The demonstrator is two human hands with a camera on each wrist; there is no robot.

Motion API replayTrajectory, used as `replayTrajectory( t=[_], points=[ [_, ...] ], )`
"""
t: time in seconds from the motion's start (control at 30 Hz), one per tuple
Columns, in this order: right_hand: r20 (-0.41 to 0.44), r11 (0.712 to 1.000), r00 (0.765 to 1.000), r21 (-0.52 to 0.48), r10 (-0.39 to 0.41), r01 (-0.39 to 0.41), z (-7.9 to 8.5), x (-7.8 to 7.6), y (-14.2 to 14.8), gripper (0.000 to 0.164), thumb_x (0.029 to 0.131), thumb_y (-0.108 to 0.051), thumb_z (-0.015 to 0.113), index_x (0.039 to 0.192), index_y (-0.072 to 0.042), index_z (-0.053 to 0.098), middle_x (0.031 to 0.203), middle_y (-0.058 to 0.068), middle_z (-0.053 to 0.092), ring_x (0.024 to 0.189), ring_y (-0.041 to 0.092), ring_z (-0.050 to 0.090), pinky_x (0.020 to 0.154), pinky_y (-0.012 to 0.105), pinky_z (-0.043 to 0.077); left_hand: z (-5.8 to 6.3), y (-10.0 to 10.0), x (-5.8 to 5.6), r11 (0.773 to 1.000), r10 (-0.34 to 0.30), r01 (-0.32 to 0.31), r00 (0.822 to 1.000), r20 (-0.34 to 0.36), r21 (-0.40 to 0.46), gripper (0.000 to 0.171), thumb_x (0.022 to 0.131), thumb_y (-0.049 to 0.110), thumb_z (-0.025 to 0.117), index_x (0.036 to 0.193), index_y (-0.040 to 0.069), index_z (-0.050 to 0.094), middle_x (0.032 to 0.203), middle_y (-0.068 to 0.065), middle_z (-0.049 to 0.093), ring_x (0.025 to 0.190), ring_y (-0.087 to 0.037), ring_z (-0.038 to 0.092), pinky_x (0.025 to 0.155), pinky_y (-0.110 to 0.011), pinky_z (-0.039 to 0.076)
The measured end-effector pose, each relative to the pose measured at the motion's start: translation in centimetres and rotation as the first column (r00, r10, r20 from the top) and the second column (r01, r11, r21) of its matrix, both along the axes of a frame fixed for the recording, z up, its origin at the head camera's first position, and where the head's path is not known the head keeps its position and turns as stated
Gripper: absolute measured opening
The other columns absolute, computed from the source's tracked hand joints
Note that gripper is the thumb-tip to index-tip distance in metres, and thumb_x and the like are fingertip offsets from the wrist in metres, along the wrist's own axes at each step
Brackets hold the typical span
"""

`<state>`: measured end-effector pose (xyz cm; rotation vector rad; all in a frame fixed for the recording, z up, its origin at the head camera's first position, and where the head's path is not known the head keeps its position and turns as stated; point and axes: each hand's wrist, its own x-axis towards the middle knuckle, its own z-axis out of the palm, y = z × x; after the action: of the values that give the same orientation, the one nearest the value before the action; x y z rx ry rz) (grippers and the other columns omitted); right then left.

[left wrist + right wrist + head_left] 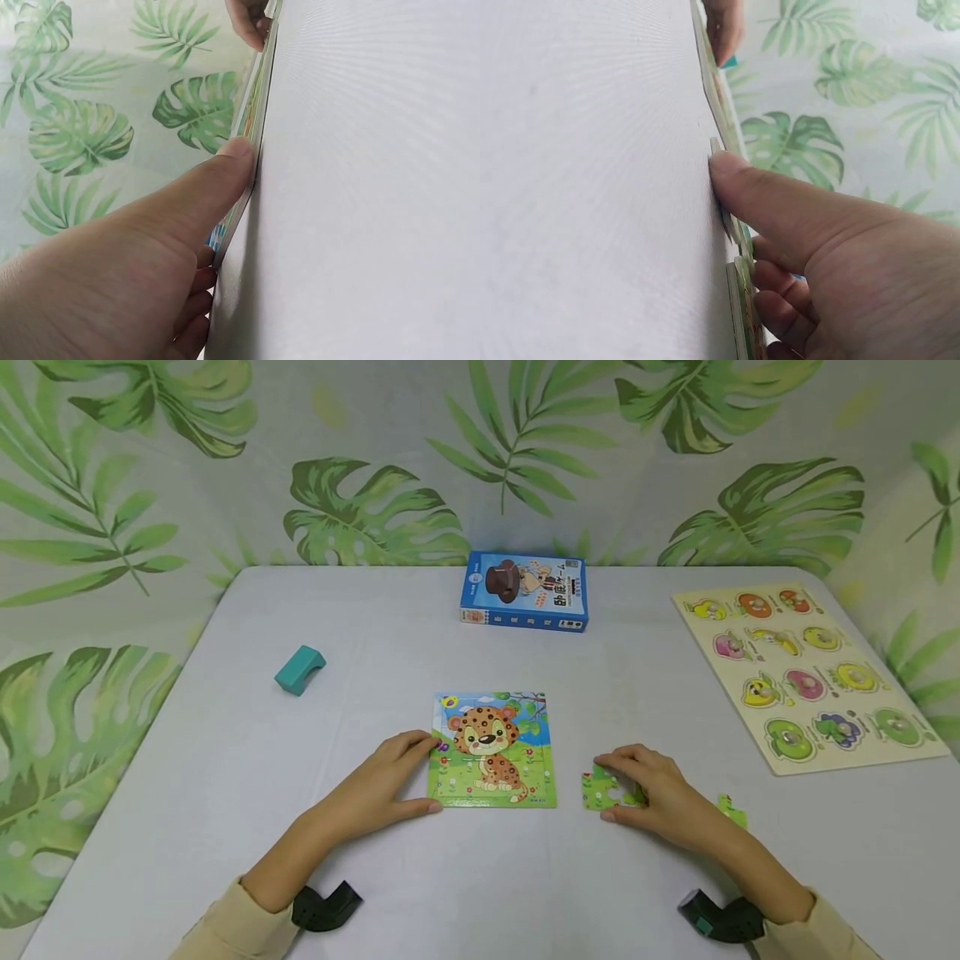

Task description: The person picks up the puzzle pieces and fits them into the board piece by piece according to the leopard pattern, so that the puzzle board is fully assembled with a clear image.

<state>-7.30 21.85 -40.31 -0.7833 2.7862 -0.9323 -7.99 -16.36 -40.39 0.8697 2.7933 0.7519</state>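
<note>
A square jigsaw puzzle (pixel 491 760) with a leopard cub picture lies flat in the middle of the table. My left hand (pixel 386 781) rests at its left side, fingertips on the edge and thumb by the lower left corner. In the left wrist view the thumb (pixel 225 165) touches the puzzle's thin edge. Just right of the puzzle, my right hand (pixel 656 793) pinches a green jigsaw piece (pixel 597 789) between thumb and fingers, low over the table. The palm hides part of that piece. Another green piece (pixel 731 811) lies beyond the right wrist, partly covered.
A blue game box (pixel 525 593) lies at the back edge. To the right is a wooden fruit peg board (pixel 817 681). A teal arch block (pixel 300 670) sits at the left. Both wrists wear black camera mounts near the front.
</note>
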Motion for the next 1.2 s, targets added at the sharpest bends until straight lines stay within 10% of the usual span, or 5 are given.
replayTrajectory(
  t=[0.43, 0.8, 1.2],
  points=[
    [-0.090, 0.999, 0.995, -0.005, 0.035, -0.036, 1.5, 0.4, -1.4, 0.055, 0.070, -0.027, 0.077, 0.116, -0.008, 0.054, 0.100, -0.008, 0.053, 0.093, 0.012, 0.046, 0.090, 0.044, 0.026, -0.1, -0.3, -0.3, 0.999, -0.031, 0.031, 0.999, 0.018, 0.014, 0.077, 0.080, 0.050, 0.060, 0.139, 0.008, 0.032, 0.138, -0.005, 0.031, 0.127, -0.019, 0.026, 0.101, -0.036, 0.028],
    [-0.135, 0.983, 0.983, -0.117, 0.126, -0.142, 3.4, -0.5, -8.0, 0.059, 0.071, -0.025, 0.076, 0.122, -0.004, 0.053, 0.106, -0.001, 0.054, 0.097, 0.014, 0.047, 0.091, 0.045, 0.027, -0.1, -0.7, -0.5, 0.997, -0.056, 0.053, 0.997, 0.050, 0.052, 0.072, 0.082, 0.040, 0.063, 0.140, 0.009, 0.032, 0.138, -0.005, 0.031, 0.127, -0.019, 0.025, 0.101, -0.038, 0.028],
    [-0.023, 0.989, 0.990, -0.048, 0.137, -0.138, 1.0, -1.7, -13.8, 0.058, 0.075, -0.031, 0.073, 0.124, -0.007, 0.053, 0.113, 0.004, 0.054, 0.107, 0.018, 0.045, 0.095, 0.041, 0.026, -0.3, -0.8, -0.6, 0.996, -0.055, 0.054, 0.998, 0.023, 0.067, 0.072, 0.081, 0.043, 0.063, 0.138, 0.009, 0.035, 0.140, -0.003, 0.031, 0.128, -0.019, 0.025, 0.101, -0.038, 0.027]
  ],
)
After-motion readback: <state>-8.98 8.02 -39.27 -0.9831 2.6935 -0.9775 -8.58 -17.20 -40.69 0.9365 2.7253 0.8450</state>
